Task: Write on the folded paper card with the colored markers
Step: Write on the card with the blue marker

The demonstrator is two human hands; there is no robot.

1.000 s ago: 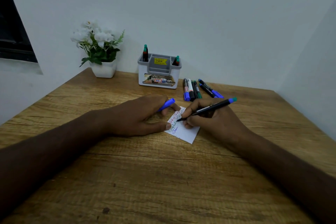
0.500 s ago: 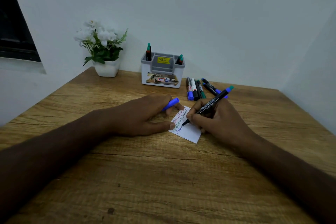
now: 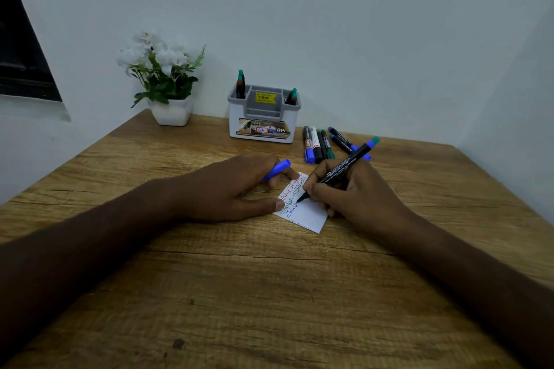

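- Far left edge of frame: dark window frame [image 3: 21, 48] set in the pale wall.
- Upper left of centre: white pot of white flowers [image 3: 163, 81] at the back edge of the wooden table [image 3: 239, 293], against the wall.
- Centre, back of table: white and grey marker caddy [image 3: 263, 115] with a yellow price sticker. Capped markers stand upright in its left and right end slots; green and red ends show.
- Left hand [image 3: 227, 189], centre of frame: palm down on the table, fingers curled around a blue marker cap [image 3: 277, 169] that sticks out toward the upper right. Thumb tip presses the left edge of the card; a fingertip touches the card's top corner.
- Folded paper card [image 3: 308, 213], just right of centre: white, flat on the table between the two hands, turned at an angle. Handwritten lines in red, green and blue run along its left part; the lower right part is blank.
- Right hand [image 3: 350, 192], right of centre: closed in a writing grip on a black marker [image 3: 338, 171] with a blue and green tail end. Barrel slants up to the right; tip is down on the card at the blue line. Heel of hand rests at the card's right edge.
- Behind the right hand, toward the upper right: loose markers [image 3: 319, 145] lying side by side on the table, blue, black, white and green; two more with blue ends lie angled just to their right, partly hidden by the held marker.
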